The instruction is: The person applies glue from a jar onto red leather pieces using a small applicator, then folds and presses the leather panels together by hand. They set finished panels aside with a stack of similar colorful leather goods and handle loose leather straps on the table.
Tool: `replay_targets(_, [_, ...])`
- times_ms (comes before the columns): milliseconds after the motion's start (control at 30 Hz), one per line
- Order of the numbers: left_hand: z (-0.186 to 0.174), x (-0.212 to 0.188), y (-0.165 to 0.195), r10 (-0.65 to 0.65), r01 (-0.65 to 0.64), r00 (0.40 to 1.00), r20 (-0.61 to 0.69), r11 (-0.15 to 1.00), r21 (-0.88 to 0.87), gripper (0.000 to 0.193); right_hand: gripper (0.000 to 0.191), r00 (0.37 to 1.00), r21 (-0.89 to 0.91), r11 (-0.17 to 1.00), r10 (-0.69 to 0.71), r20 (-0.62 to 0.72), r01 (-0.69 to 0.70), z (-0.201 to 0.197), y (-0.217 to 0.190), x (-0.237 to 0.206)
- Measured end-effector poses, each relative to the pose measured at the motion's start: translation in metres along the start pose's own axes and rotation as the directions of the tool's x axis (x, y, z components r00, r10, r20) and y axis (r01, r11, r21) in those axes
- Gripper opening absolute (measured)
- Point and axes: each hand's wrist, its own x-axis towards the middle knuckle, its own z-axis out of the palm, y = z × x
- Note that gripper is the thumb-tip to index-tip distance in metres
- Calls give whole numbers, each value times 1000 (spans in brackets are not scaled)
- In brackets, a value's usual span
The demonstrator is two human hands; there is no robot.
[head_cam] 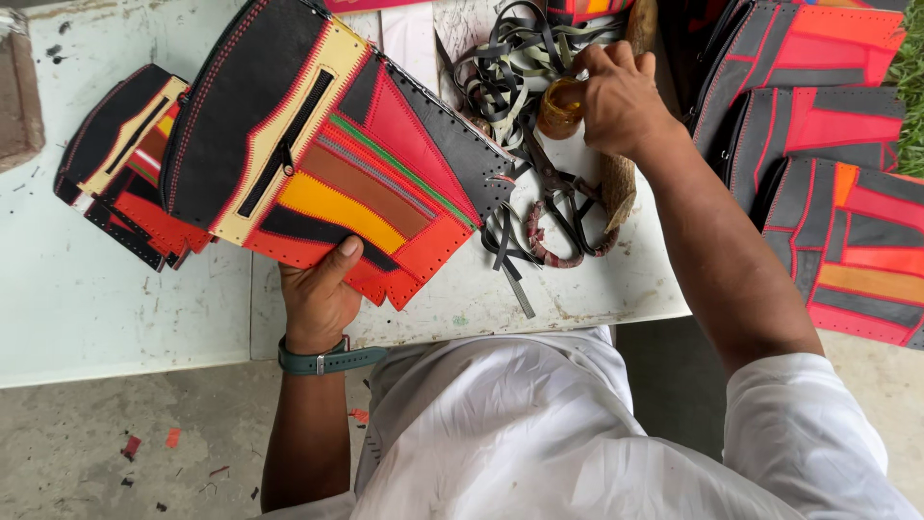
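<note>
The patchwork leather panel (327, 164), black, cream, red and orange with a zip, lies on the white surface (96, 289), its near edge clamped in the left hand (318, 294). Right of the panel, the right hand (616, 96) grips a small amber jar (560, 106) beside tangled black strips (510, 67) and scissors (563, 217).

Leather workshop: stitched patchwork panels (327, 154), strap offcuts (510, 67), scissors (568, 217) on worktable (115, 299).

White short-sleeved shirt (539, 433), bare forearms, dark green wristband with metal buckle (327, 361) on the left wrist
</note>
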Motion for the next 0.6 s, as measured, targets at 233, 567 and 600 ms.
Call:
replay_targets(233, [1,14,-7,-30,29,999,-30,999,-30,43,65,993,100,995,-13,-116,25,-19,6,-18])
replay_targets(567, [-38,35,-57,-252,251,967,-28,968,-24,58,50,907,634,674,-134,-400,379,-105,-28,-101])
replay_targets(600, [-41,36,-63,-289,289,957,3,957,-39,59,51,889,701,568,-141,-435,432,-113,-42,-113])
